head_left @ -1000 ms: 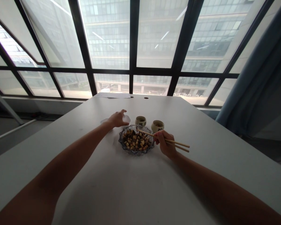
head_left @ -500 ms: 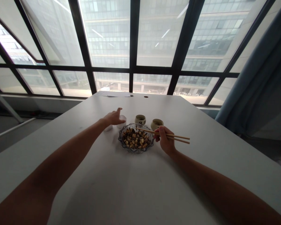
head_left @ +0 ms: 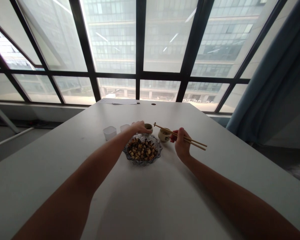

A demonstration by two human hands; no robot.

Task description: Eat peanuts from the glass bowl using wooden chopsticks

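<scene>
My right hand (head_left: 182,141) is closed around a pair of wooden chopsticks (head_left: 190,139). A small piece, too small to name, sits between the chopstick tips, above and between two small ceramic cups. My left hand (head_left: 140,127) reaches over the back of the glass bowl, thumb and fingers around the left cup (head_left: 148,126). The right cup (head_left: 164,135), with dark writing on its side, stands just below the chopsticks. In front of both cups, the scalloped glass bowl (head_left: 143,163) holds many shelled nuts (head_left: 142,149) mixed with darker bits.
Two clear plastic cups stand left of the bowl: one (head_left: 110,132) in full view, the other (head_left: 124,127) partly behind my left forearm. White paper (head_left: 120,101) lies at the far edge of the white table (head_left: 140,200). A blue curtain (head_left: 262,73) hangs at the right.
My left hand has moved right, from the clear plastic cups to the left ceramic cup. The chopstick tips have risen out of the bowl with a small piece between them.
</scene>
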